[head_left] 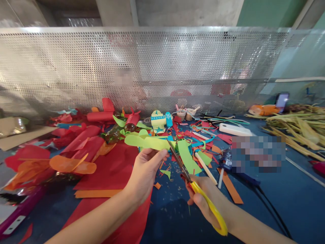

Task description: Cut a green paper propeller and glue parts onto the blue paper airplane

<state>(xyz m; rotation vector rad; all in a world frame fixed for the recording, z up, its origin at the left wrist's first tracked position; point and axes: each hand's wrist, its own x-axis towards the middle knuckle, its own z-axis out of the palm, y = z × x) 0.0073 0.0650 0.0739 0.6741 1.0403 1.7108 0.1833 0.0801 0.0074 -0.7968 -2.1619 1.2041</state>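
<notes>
Pinched between the thumb and fingers of my left hand is a light green paper cutout with a wavy, rounded edge. My right hand grips scissors with yellow handles. Their dark blades point up and left, and the tips touch or overlap the cutout's right end; whether they are cutting it I cannot tell. Behind the cutout stands a small yellow and blue paper plane model. A green paper strip lies on the table just right of the blades.
Red paper sheets and red and orange plane parts cover the left side. Paper scraps litter the blue table. A blue glue gun with a black cable lies right, near dried stalks. A perforated metal panel closes the back.
</notes>
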